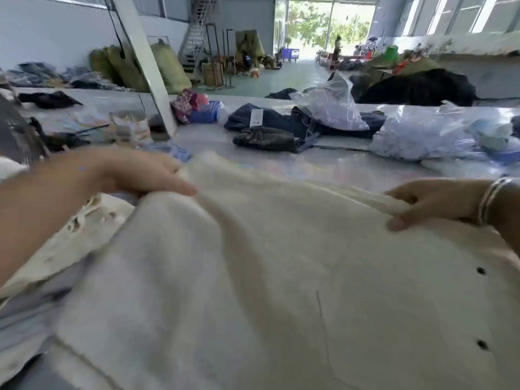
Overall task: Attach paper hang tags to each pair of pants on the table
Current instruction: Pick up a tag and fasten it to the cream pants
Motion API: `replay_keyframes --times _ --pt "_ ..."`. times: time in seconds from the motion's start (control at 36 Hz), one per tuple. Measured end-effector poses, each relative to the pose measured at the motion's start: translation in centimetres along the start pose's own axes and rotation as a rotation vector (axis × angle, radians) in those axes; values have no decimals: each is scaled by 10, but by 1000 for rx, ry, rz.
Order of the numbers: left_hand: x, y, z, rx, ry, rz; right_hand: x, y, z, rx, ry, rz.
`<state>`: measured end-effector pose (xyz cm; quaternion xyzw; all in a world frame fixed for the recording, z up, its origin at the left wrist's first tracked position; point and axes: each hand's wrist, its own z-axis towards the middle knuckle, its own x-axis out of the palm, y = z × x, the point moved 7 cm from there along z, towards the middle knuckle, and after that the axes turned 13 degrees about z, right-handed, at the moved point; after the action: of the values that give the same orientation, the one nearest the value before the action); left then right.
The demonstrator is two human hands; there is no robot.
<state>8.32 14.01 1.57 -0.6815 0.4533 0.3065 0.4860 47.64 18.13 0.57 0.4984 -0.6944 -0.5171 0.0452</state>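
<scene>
Cream pants (281,263): matt woven cloth. Bags (332,108): glossy clear plastic. Table (309,167): smooth, shiny.

bare table strip (295,167) beyond cream pants (253,263)

No text can be read anywhere. The white hang tag (256,117) on the dark jeans (270,122) carries print (too blurred to make out).

Clear plastic bags (332,108) sit crumpled on the far worktop (213,139), a floral pouch (184,104) beside a slanted white post (146,63). Green sacks (168,67) behind; metal staircase (195,38) beyond.
</scene>
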Motion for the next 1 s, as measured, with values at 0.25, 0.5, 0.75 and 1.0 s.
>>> replay_keyframes --times 0.25,0.5,0.75,1.0 --pt "211 105 44 -361 67 169 72 -127 156 217 -250 -579" --pt "194 15 53 -184 -333 628 11 -171 61 -51 -797 -284" --pt "322 -135 61 263 -248 315 33 -265 -21 610 -524 -336" --pt "339 -137 63 220 -378 358 48 -262 -16 572 -527 83"
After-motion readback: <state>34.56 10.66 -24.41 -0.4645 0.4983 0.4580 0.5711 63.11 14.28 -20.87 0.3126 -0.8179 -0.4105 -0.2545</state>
